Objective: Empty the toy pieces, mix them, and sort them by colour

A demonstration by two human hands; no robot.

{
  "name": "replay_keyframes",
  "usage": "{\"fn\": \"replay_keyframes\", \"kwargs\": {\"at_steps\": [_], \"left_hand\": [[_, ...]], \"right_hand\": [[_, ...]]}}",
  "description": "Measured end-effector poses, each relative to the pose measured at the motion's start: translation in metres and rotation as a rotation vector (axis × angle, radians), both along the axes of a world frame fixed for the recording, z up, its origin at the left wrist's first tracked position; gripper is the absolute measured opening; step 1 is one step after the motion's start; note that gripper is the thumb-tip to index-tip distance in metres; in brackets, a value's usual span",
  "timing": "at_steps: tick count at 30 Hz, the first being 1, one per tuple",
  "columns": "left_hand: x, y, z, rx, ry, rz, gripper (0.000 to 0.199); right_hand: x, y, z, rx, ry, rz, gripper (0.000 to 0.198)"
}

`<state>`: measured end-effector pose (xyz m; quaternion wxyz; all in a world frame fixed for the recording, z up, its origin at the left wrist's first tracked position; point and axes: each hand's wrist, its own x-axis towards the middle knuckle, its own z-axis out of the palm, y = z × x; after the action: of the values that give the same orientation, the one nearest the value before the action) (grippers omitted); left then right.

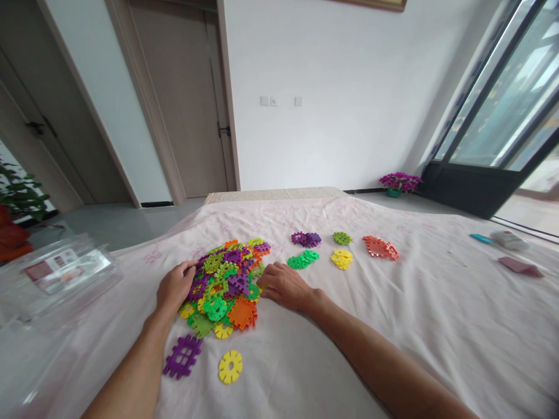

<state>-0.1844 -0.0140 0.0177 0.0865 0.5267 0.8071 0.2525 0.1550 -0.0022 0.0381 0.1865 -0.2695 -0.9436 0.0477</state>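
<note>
A heap of plastic interlocking pieces (214, 308) in purple, green, yellow and orange lies on the cloth between my hands. My left hand (173, 285) rests against the heap's left side, fingers apart, some partly hidden. On the right side, my right hand (286, 285) touches the heap's edge with slightly bent, spread fingers. No piece is visibly gripped in either hand. In front of the heap lie a purple square piece (183, 356) and a yellow round piece (230, 366). An orange square piece (243, 313) sits at the heap's front right.
Small groups lie beyond my right hand: purple pieces (306, 238), green round pieces (303, 259), yellow pieces (341, 259), a light green piece (342, 238) and red-orange pieces (379, 247). A clear plastic box (65, 276) is at left. A pink item (521, 266) lies far right.
</note>
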Motion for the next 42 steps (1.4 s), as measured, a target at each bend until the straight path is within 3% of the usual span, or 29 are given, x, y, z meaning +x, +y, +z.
{"fn": "replay_keyframes", "kwargs": {"at_steps": [7,14,19,25,31,36,39,42], "left_hand": [[0.000,0.000,0.000,0.003,0.012,-0.004,0.039],[0.001,0.000,0.000,0.006,0.020,0.002,0.039],[0.001,0.001,0.000,-0.010,0.013,0.001,0.039],[-0.001,0.002,-0.001,-0.008,0.006,-0.002,0.040],[-0.003,0.003,-0.004,0.006,-0.008,-0.007,0.039],[-0.005,0.004,-0.007,0.042,-0.005,-0.020,0.038],[-0.004,0.004,-0.007,0.032,0.006,-0.013,0.039],[-0.004,0.004,-0.006,0.023,0.011,-0.008,0.040]], "right_hand": [[0.002,0.002,0.000,0.018,-0.021,0.009,0.045],[0.001,0.004,-0.003,0.043,0.000,-0.035,0.031],[0.016,0.015,0.000,0.057,0.168,-0.285,0.033],[0.076,0.043,0.006,0.117,0.246,-0.696,0.033],[0.141,0.065,0.006,0.086,0.156,-1.070,0.033],[0.166,0.064,0.007,0.024,0.071,-1.299,0.032],[0.162,0.060,0.011,0.123,0.101,-1.338,0.033],[0.142,0.055,0.016,0.217,0.164,-1.148,0.034]]}}
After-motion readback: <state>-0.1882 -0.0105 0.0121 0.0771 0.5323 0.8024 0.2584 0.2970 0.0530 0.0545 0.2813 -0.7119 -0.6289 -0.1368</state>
